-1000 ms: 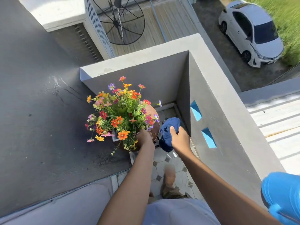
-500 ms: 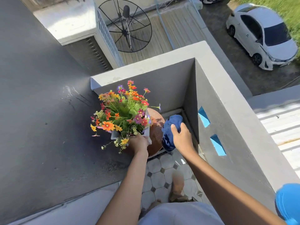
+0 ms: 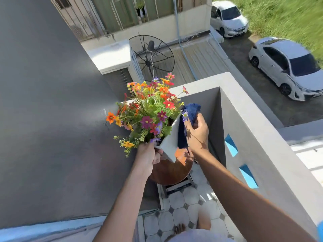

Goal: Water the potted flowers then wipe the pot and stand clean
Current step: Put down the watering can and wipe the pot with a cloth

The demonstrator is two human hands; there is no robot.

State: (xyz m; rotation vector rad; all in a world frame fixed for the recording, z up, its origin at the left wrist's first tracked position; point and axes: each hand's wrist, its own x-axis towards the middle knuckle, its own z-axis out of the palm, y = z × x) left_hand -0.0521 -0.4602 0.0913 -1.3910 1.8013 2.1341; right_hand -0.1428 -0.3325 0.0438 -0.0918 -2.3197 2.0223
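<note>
A white square pot (image 3: pixel 170 144) full of mixed orange, red, pink and purple flowers (image 3: pixel 148 110) hangs lifted above a round brown wooden stand (image 3: pixel 172 172). My left hand (image 3: pixel 148 156) grips the pot's near corner and holds it tilted. My right hand (image 3: pixel 198 131) presses a dark blue cloth (image 3: pixel 189 117) against the pot's right side. Part of the cloth drapes down the pot wall.
A grey balcony parapet (image 3: pixel 248 123) with blue cut-outs runs on the right, and a dark grey wall (image 3: pixel 49 119) on the left. Tiled floor (image 3: pixel 185 213) lies below, with a bare foot near the bottom. A satellite dish and two white cars sit beyond.
My left hand has raised the flower pot off the stand and tilted it. The cloth in my right hand has gone up with it, from the stand's edge onto the pot's side.
</note>
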